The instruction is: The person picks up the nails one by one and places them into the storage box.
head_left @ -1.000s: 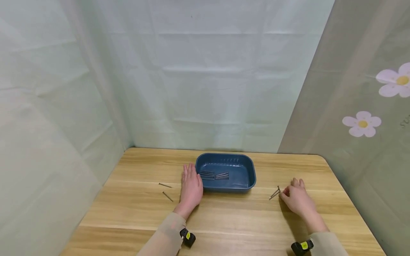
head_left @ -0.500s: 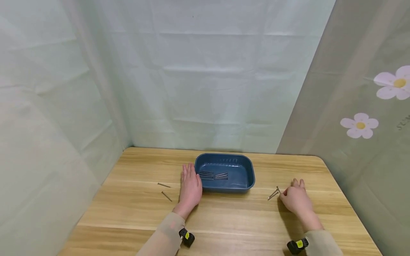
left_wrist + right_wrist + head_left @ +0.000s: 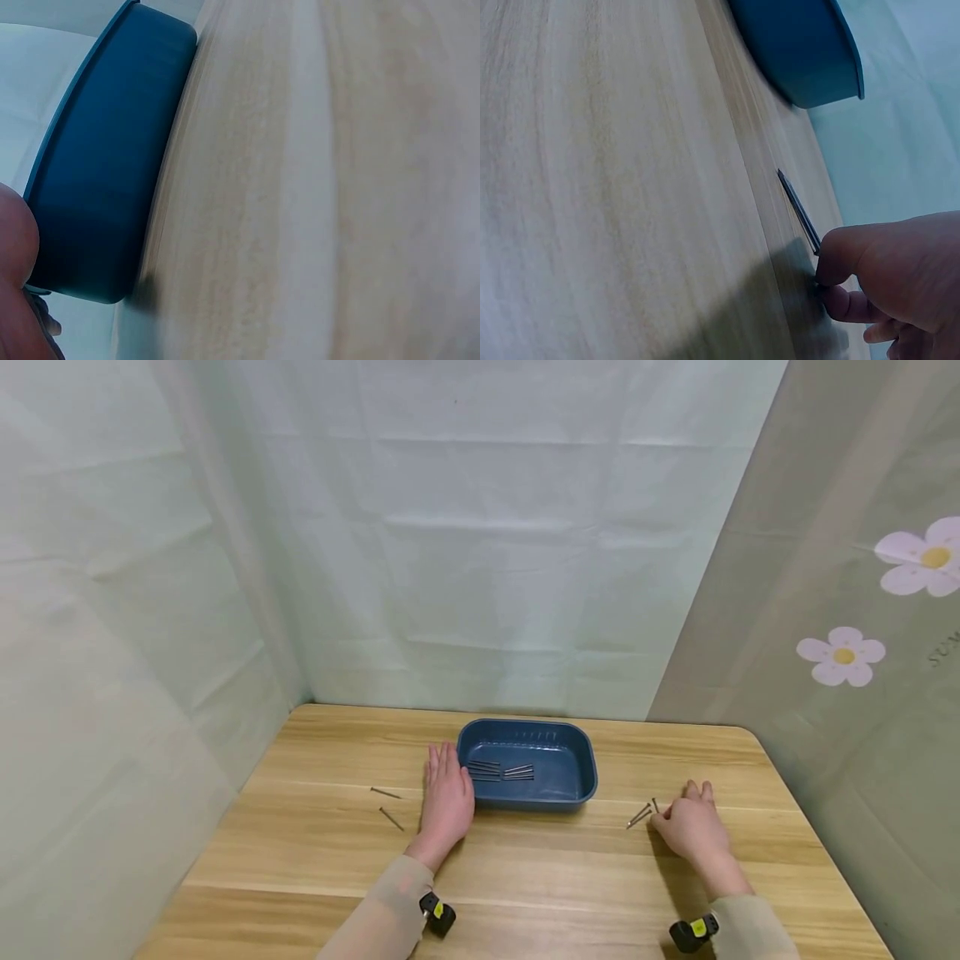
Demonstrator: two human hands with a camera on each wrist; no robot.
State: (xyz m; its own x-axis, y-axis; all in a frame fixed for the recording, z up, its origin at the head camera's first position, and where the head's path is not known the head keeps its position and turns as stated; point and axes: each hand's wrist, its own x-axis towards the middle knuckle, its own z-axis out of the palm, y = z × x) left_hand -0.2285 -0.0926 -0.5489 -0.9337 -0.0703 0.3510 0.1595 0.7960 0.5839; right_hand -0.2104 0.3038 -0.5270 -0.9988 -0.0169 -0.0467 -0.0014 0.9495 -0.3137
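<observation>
A dark blue rectangular tray (image 3: 536,805) stands toward the back of the table, with several nails (image 3: 518,772) in two groups on its floor. My left hand (image 3: 447,806) rests along the tray's left side, fingers extended; its thumb touches the tray (image 3: 105,165) in the left wrist view. Over to the right, my right hand (image 3: 693,831) pinches a nail (image 3: 655,805) between thumb and forefinger, most of it hidden by the fingers. Two more nails (image 3: 639,815) lie just left of those fingertips. In the right wrist view, one nail (image 3: 799,210) shows beyond the thumb.
Left of my left hand, two nails (image 3: 386,792) lie apart on the wooden table (image 3: 540,877). Pale cloth (image 3: 480,568) hangs behind the table and at its left; a flower-printed part (image 3: 840,656) hangs on the right.
The nail at my right fingertips has shifted slightly, and less of it shows beside the two lying nails. My left hand and the tray have stayed put.
</observation>
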